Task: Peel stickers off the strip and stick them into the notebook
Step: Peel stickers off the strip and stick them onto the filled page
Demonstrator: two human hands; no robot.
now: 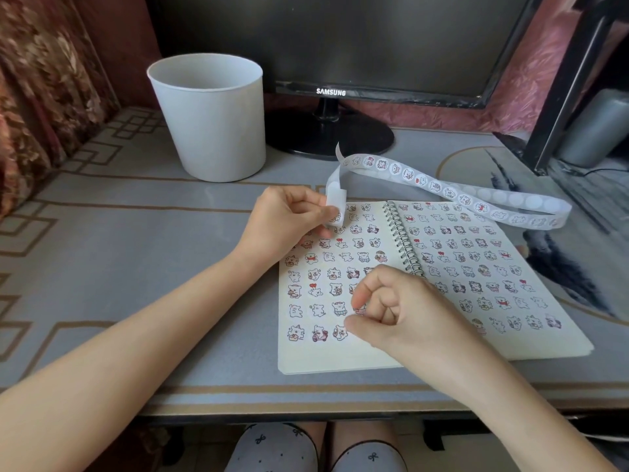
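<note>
An open spiral notebook (374, 356) lies on the desk, both pages covered with rows of small cartoon stickers. My left hand (289, 219) pinches the folded end of the white sticker strip (452, 192) over the notebook's upper left corner; the strip loops back and right across the desk. My right hand (398, 311) hovers over the lower part of the left page, thumb and forefinger pinching a small pinkish sticker (360, 311) just above or on the paper.
A white bucket (211, 120) stands behind the left hand. A dark monitor (340, 46) on a round black stand (330, 134) fills the back. A black frame and grey cylinder (599, 127) are at the right. The desk edge runs below the notebook.
</note>
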